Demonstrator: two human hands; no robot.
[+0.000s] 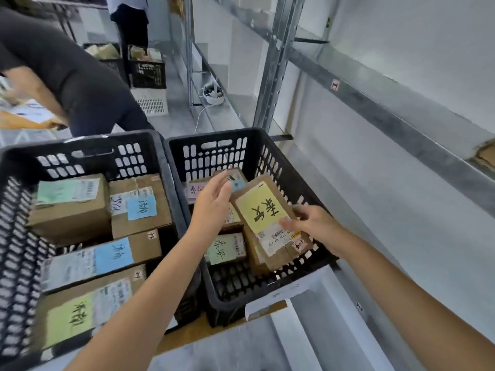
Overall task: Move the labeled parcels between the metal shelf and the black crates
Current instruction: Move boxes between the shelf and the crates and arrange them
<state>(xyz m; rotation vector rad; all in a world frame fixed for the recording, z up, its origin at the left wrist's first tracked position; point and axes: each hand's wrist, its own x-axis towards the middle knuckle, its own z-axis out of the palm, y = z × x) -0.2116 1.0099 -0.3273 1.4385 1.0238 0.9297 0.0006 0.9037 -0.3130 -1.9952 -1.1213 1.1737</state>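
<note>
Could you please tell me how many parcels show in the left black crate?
4: mint-labelled parcel back left, blue-labelled parcel beside it, second blue-labelled parcel in the middle, lime-labelled parcel nearest. Others may hide underneath.

Black crates: moulded plastic, perforated, mostly matt, faint sheen on rims. Yellow-label parcel: brown cardboard, matt, creased at edges; label is matt paper. Other boxes: same cardboard, coloured paper stickers. Metal shelf: galvanised-looking steel, dull mottled grey. Sleeve: dark matt cloth.
</note>
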